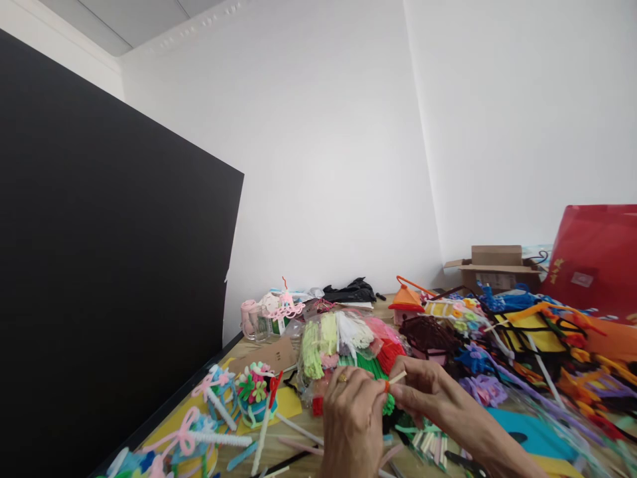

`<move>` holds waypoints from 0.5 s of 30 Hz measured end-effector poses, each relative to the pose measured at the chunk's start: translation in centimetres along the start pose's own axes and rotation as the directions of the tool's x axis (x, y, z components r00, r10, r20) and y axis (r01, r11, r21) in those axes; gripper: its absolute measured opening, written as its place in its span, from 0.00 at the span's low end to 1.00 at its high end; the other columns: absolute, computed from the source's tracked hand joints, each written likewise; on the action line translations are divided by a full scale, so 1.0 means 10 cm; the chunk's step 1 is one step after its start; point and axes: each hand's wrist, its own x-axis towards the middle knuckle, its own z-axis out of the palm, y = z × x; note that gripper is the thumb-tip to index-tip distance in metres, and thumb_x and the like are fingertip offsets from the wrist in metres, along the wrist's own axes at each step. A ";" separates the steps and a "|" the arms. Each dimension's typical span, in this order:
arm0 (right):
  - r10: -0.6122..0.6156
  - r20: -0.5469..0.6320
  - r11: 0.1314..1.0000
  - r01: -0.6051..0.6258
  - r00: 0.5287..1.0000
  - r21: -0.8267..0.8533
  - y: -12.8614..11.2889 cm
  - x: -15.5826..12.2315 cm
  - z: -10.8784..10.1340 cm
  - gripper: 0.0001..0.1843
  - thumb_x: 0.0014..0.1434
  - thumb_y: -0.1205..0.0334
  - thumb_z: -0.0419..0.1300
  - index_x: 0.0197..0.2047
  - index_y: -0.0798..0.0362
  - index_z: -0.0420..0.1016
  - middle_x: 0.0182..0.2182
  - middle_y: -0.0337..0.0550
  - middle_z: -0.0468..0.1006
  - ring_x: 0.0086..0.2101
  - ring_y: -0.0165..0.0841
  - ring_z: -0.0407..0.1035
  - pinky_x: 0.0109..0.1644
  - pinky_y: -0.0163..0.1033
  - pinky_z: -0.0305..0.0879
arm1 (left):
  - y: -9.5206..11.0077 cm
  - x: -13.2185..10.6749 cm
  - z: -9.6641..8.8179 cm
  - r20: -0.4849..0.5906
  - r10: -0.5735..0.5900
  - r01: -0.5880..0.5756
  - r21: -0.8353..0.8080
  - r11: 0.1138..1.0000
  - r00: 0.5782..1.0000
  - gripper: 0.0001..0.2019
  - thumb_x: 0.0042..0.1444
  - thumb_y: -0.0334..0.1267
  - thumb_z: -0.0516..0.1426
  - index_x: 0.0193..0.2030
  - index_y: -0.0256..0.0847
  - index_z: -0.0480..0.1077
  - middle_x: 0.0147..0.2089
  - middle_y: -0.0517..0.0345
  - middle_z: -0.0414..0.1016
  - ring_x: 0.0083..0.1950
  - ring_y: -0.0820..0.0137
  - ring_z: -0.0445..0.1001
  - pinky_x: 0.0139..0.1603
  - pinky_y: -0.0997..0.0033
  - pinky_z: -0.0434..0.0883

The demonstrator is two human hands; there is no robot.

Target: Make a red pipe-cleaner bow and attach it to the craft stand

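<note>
Grip | left hand [352, 425] closed on orange pipe cleaner [387, 386] | right hand [428, 393] fingers pinched on pale stick [397, 378] | bagged pipe cleaners [312, 348] just behind

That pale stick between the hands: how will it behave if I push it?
Likely light and fairly stiff: the stick looks thin and straight, perhaps paper or plastic. If it is round, it could roll when left loose on the wooden table.
</note>
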 end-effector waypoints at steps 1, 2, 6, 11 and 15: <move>-0.008 0.005 1.000 0.008 1.000 -0.026 0.00 0.00 -0.01 0.17 0.56 0.48 0.60 0.30 0.55 0.70 0.21 0.33 0.61 0.21 0.25 0.54 0.23 0.30 0.53 | 0.01 0.01 -0.01 0.034 -0.047 0.048 -0.035 0.998 0.998 0.09 0.48 0.21 0.56 0.27 0.40 0.71 0.28 0.57 0.75 0.32 0.66 0.72 0.36 0.65 0.69; -0.015 0.009 0.999 0.015 1.000 -0.050 -0.01 -0.01 -0.02 0.17 0.57 0.48 0.59 0.30 0.55 0.70 0.21 0.34 0.62 0.22 0.25 0.54 0.23 0.30 0.53 | 0.02 0.02 -0.03 0.074 -0.101 0.106 -0.071 0.992 0.992 0.10 0.47 0.20 0.57 0.27 0.40 0.72 0.28 0.58 0.75 0.32 0.66 0.73 0.36 0.66 0.69; -0.011 0.047 0.997 0.015 0.999 -0.077 -0.08 -0.04 -0.01 0.16 0.58 0.50 0.58 0.32 0.56 0.71 0.23 0.36 0.67 0.23 0.26 0.56 0.25 0.31 0.52 | 0.07 0.09 -0.18 0.300 -0.343 0.416 -0.226 0.881 0.890 0.08 0.47 0.24 0.57 0.26 0.39 0.74 0.27 0.58 0.77 0.32 0.67 0.73 0.35 0.70 0.68; -0.012 0.051 0.999 0.015 0.999 -0.050 -0.10 -0.06 0.00 0.16 0.58 0.50 0.58 0.32 0.55 0.70 0.24 0.37 0.68 0.24 0.26 0.57 0.25 0.32 0.52 | 0.08 0.12 -0.25 0.425 -0.471 0.620 -0.346 0.704 0.773 0.06 0.50 0.30 0.56 0.31 0.38 0.75 0.29 0.58 0.78 0.33 0.67 0.74 0.36 0.73 0.70; 0.006 -0.019 1.000 -0.006 1.000 0.011 -0.02 -0.02 0.01 0.16 0.56 0.49 0.60 0.30 0.55 0.69 0.20 0.33 0.63 0.21 0.25 0.54 0.23 0.31 0.50 | 0.04 0.03 -0.11 0.244 -0.416 0.469 -0.231 0.852 0.876 0.17 0.44 0.24 0.58 0.42 0.42 0.73 0.36 0.58 0.78 0.39 0.65 0.75 0.43 0.66 0.71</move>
